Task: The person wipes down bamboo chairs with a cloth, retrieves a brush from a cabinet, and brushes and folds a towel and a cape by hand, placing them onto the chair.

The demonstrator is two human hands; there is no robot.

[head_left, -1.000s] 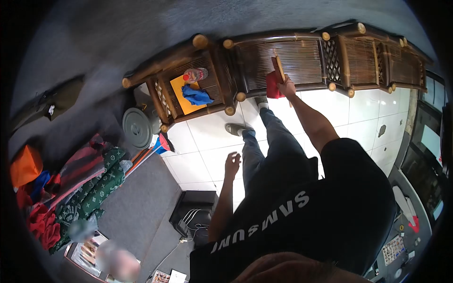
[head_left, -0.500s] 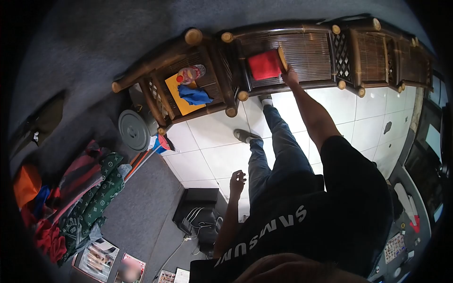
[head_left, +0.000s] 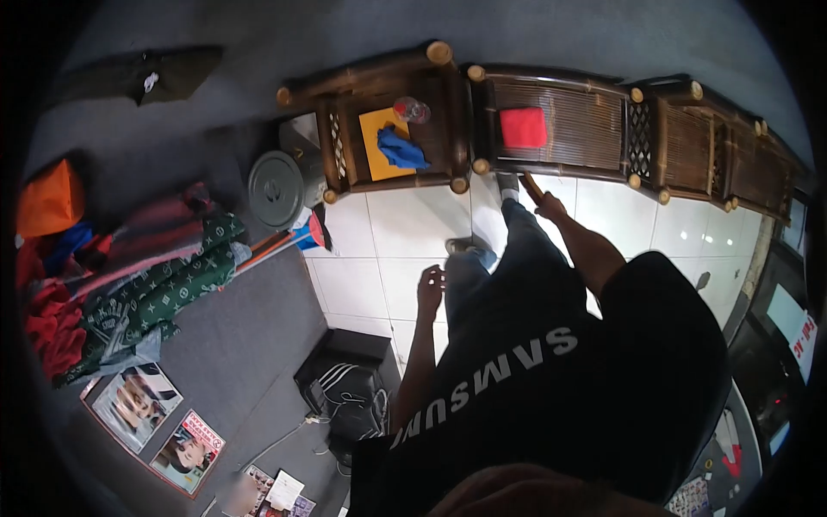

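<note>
The right hand (head_left: 550, 206) grasps a brush (head_left: 532, 186) near the bench's (head_left: 586, 127) front edge — a folded red cloth (head_left: 524, 127) lies on its seat. The left hand (head_left: 431, 291) hangs over the floor (head_left: 413, 228), fingers loosely bent — holding nothing.

1. Bright floor tiles (head_left: 422, 228), whitest at centre; small glints at 3 o'clock.
2. Dim grey wall (head_left: 568, 30) at 12 o'clock.
3. Fisheye bending, black corners.
4. Smeared patch at 7 o'clock; magazines (head_left: 189, 451) beside it fairly sharp.
</note>
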